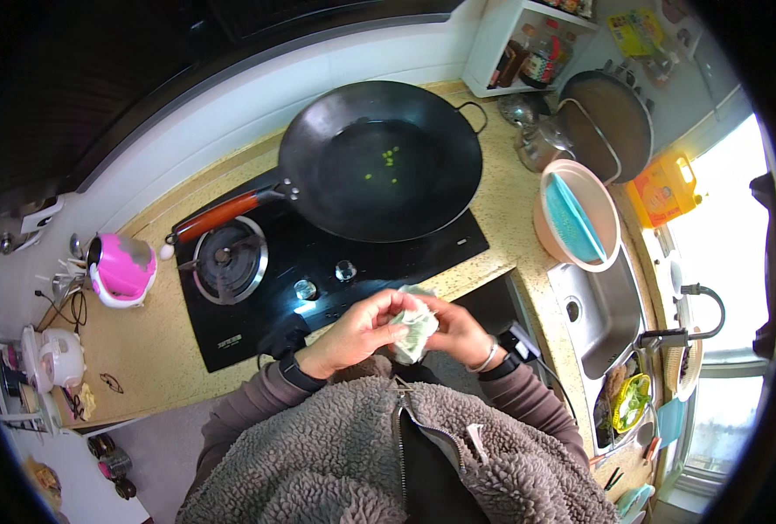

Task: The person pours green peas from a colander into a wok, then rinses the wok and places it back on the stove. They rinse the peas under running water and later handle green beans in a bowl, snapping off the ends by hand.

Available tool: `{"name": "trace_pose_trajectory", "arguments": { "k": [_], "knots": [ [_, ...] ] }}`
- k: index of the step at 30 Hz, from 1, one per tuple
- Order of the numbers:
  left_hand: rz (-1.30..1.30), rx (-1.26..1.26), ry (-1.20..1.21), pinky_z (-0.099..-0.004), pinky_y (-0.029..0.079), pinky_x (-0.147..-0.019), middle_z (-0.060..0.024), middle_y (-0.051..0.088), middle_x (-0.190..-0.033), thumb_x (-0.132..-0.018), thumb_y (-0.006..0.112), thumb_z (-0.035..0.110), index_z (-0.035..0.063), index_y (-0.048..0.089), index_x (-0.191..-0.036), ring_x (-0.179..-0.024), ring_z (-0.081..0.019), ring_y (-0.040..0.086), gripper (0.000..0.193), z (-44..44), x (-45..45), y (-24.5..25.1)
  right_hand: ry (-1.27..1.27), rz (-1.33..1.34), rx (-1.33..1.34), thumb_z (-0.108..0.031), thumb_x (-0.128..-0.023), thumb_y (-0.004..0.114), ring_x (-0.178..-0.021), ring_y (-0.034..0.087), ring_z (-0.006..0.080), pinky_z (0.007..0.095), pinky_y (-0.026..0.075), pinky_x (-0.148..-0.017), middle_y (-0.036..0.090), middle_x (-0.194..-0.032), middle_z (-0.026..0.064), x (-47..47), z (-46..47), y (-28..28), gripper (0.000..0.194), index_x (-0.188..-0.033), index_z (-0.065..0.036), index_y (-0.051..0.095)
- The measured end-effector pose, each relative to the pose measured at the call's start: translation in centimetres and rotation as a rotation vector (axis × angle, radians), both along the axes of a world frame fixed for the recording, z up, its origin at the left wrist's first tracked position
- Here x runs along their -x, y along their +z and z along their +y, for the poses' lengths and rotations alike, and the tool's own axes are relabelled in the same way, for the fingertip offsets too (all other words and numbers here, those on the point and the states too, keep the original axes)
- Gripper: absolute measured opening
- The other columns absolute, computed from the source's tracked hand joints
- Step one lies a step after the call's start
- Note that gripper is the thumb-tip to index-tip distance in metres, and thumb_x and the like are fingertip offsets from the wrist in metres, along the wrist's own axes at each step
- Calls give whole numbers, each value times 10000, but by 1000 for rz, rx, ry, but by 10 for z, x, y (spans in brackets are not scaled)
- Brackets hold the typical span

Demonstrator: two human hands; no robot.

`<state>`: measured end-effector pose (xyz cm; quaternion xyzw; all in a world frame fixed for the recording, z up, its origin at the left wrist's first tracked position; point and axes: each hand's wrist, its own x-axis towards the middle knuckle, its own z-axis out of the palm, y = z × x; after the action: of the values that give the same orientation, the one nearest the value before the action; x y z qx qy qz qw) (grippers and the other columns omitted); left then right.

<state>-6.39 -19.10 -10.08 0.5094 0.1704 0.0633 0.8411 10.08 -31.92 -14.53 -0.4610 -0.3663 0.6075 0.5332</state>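
My left hand (358,331) and my right hand (460,331) come together in front of my chest, at the hob's front edge. Between them they grip a crumpled, pale green and white piece, perhaps a cloth or thin plastic (415,333); its exact kind is unclear. Beyond my hands, a large black wok (355,196) with a red-brown wooden handle (216,217) sits on the black glass gas hob (401,262). Several small green pieces (389,157) lie in the wok's bottom. The second burner (225,259) is bare, left of the wok.
At the right stand a pink basin (575,255) holding a turquoise basket (571,213), a steel sink (617,311), a yellow oil jug (663,190) and a large pan (614,131). A pink and white kettle-like appliance (124,270) and an egg (166,251) are at the left.
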Motion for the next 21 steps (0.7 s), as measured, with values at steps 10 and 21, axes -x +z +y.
{"name": "trace_pose_trajectory", "arguments": {
  "k": [10,21],
  "knots": [
    [1306,-1772,383,-517,331,-944,-138,487,-1222,-700,738,253,101,401,-1312,-1160,-319,440,715,168,79,27,-671,419,-105,-86,-900,489,-910,597,216,358,500,-801,606,-1011,71,-272,89,5,153,-1042,-52,535],
    [1262,-2000,451,-450,492,-607,-127,641,-762,-672,716,235,107,624,-810,-706,-336,628,210,219,87,-2,-692,-488,243,-307,-841,623,-868,574,203,326,444,-748,616,-1012,147,-290,220,-26,514,-1122,113,530]
  ]
}}
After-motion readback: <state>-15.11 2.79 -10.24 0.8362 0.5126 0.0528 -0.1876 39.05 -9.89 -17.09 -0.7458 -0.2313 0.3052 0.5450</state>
